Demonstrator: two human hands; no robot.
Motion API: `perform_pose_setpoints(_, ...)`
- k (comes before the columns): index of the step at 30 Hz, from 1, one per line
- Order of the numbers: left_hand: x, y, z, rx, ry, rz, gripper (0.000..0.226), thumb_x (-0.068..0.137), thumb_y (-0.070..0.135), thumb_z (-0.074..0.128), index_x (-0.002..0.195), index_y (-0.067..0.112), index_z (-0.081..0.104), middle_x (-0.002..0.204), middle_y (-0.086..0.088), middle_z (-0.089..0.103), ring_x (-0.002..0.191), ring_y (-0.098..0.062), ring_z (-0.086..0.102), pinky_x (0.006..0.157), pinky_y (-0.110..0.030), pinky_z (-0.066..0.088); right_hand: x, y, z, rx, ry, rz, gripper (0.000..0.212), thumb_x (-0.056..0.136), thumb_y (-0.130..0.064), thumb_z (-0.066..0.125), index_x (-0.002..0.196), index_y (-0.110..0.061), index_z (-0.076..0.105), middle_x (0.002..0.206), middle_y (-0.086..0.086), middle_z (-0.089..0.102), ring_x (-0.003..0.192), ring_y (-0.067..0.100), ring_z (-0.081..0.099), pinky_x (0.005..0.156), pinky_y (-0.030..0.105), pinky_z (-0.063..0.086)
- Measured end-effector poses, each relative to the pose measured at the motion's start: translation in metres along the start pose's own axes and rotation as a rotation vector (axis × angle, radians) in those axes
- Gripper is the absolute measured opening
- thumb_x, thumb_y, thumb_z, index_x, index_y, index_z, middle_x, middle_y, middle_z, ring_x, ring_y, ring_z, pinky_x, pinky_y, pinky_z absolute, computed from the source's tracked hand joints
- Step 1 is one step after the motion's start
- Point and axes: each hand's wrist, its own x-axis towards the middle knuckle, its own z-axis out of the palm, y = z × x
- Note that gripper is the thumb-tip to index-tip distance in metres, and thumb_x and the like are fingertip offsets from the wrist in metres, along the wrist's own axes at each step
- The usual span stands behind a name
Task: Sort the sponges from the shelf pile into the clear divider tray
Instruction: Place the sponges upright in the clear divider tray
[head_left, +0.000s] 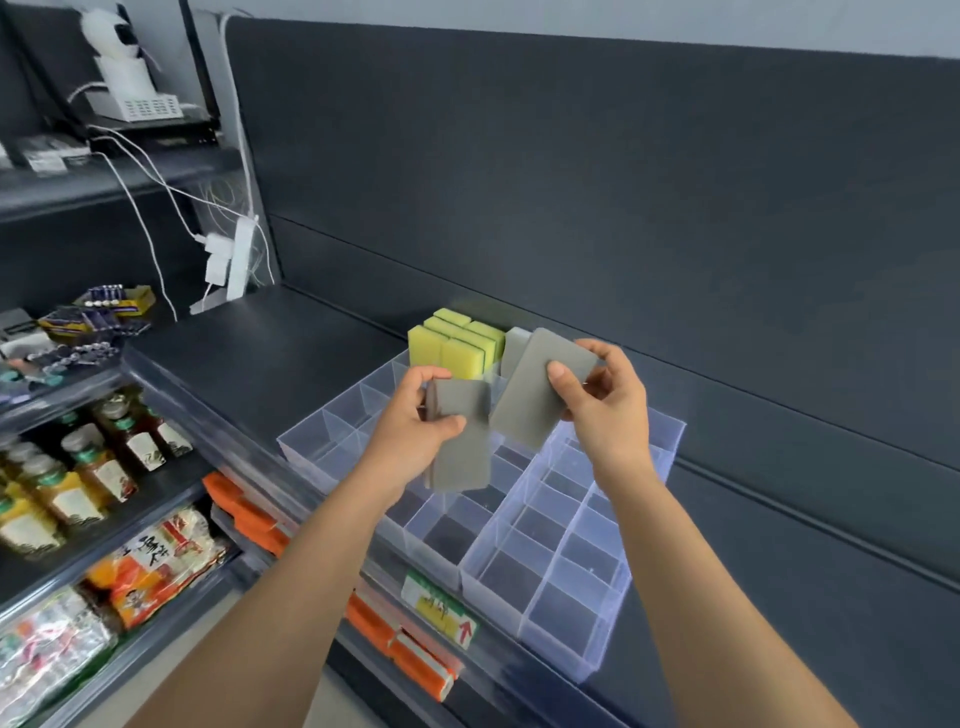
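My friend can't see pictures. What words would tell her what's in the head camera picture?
The left hand grips a grey sponge and the right hand pinches a second grey sponge above a clear divider tray on a dark shelf. Yellow sponges stand upright in the tray's far compartments.

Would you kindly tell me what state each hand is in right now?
Left hand: closed, holding the lower grey sponge.
Right hand: closed, holding the upper grey sponge.
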Motion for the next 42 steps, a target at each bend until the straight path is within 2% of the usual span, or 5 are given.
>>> perform_pose_setpoints(8,0.051,0.002,-0.004,-0.010,-0.090,0.038,0.046,0.085,-0.002,0.060,0.099,0.040,0.048,0.114,0.000,0.059,0.102,-0.019,0.055,0.080,-0.039,0.048,0.032,0.015,0.011,-0.207,0.124,-0.019,0.028,0.084,-0.025,0.070,0.104,-0.032,0.052,0.082,-0.010,0.057,0.073,0.006,0.053,0.066,0.023,0.047)
perform_pose_setpoints(15,0.089,0.008,0.003,0.059,-0.152,0.135,0.043,0.079,0.000,0.067,0.094,0.037,0.052,0.110,0.003,0.061,0.100,-0.014,0.056,0.069,-0.027,0.045,0.046,0.040,0.014,-0.406,0.155,0.030,0.032,0.087,-0.019,0.065,0.111,-0.030,0.048,0.098,-0.002,0.058,0.080,0.012,0.054,0.070,0.029,0.044)
perform_pose_setpoints(29,0.137,0.003,0.010,0.462,-0.312,0.454,0.054,0.080,-0.002,0.061,0.121,0.031,0.049,0.119,0.008,0.047,0.101,-0.012,0.049,0.085,-0.035,0.049,0.040,0.066,0.035,-0.825,0.078,0.073,0.035,0.088,-0.014,0.057,0.120,-0.024,0.046,0.114,0.002,0.055,0.084,0.024,0.056,0.071,0.035,0.049)
perform_pose_setpoints(36,0.148,0.003,0.010,0.588,-0.361,0.506,0.050,0.080,-0.003,0.059,0.118,0.029,0.051,0.114,0.007,0.043,0.076,-0.003,0.041,0.066,-0.022,0.032,0.041,0.065,0.037,-0.864,0.108,0.107,0.035,0.090,-0.013,0.057,0.121,-0.024,0.046,0.121,0.003,0.052,0.087,0.025,0.058,0.074,0.035,0.051)
perform_pose_setpoints(42,0.149,0.005,0.016,0.682,-0.440,0.557,0.049,0.081,-0.003,0.059,0.118,0.027,0.051,0.113,0.005,0.041,0.085,-0.015,0.046,0.076,-0.030,0.043,0.039,0.068,0.039,-0.871,0.131,0.103,0.035,0.090,-0.011,0.055,0.121,-0.025,0.046,0.118,0.003,0.053,0.089,0.026,0.057,0.073,0.037,0.051)
